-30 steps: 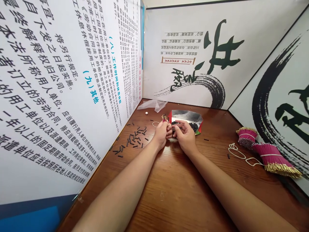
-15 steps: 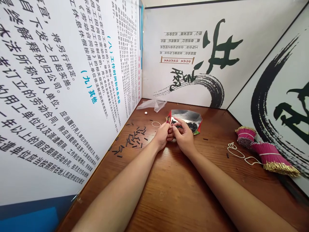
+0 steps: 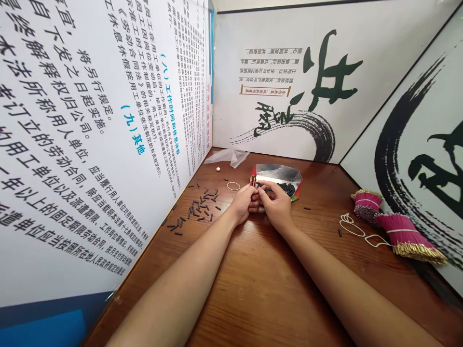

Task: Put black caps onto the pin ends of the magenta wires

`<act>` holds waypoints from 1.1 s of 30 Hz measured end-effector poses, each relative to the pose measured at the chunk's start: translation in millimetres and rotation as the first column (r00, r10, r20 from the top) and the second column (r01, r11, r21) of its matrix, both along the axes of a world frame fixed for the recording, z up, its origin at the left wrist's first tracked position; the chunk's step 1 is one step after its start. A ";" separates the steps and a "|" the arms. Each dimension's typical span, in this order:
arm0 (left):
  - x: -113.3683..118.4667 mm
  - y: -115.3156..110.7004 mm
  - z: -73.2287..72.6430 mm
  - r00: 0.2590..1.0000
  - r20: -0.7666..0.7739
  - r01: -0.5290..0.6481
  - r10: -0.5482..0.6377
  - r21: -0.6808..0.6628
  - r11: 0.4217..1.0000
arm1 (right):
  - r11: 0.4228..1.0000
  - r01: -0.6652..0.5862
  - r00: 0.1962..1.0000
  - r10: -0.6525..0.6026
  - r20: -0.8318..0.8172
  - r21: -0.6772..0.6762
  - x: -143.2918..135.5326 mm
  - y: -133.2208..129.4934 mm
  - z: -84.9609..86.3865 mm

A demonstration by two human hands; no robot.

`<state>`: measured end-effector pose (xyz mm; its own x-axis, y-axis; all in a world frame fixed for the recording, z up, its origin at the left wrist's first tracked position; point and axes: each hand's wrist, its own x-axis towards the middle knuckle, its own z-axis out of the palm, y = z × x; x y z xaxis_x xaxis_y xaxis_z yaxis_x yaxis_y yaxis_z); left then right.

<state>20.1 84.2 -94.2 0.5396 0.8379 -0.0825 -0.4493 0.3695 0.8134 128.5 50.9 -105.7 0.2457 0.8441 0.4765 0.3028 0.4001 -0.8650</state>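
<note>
My left hand (image 3: 243, 201) is closed around a small bunch of magenta wires with gold metal ends (image 3: 253, 180), which stick up above the thumb. Against it, my right hand (image 3: 274, 201) pinches with thumb and forefinger at the side of the bunch; what lies between those fingertips is too small to make out. Just behind my right hand lies an open bag (image 3: 278, 172) with a silvery inside and red and green edges. Short black tubes (image 3: 288, 188) are heaped in it, partly hidden by the hand.
Loose black tubes (image 3: 197, 210) are scattered left of my hands, near a rubber band (image 3: 233, 186), a small white object (image 3: 218, 169) and clear plastic (image 3: 229, 156). At right lie two tied magenta wire bundles (image 3: 367, 200) (image 3: 405, 230) and loose white bands (image 3: 352, 225). Printed panels surround the table.
My right forefinger and thumb have come down from a raised, spread pose to a pinch beside the wire bunch. My left hand keeps its hold in about the same place.
</note>
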 end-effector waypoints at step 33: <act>-6.5 7.1 2.1 0.986 0.105 0.147 -0.133 -0.145 0.978 | 0.921 0.352 0.490 -0.028 0.871 -0.169 8.9 -4.8 12.6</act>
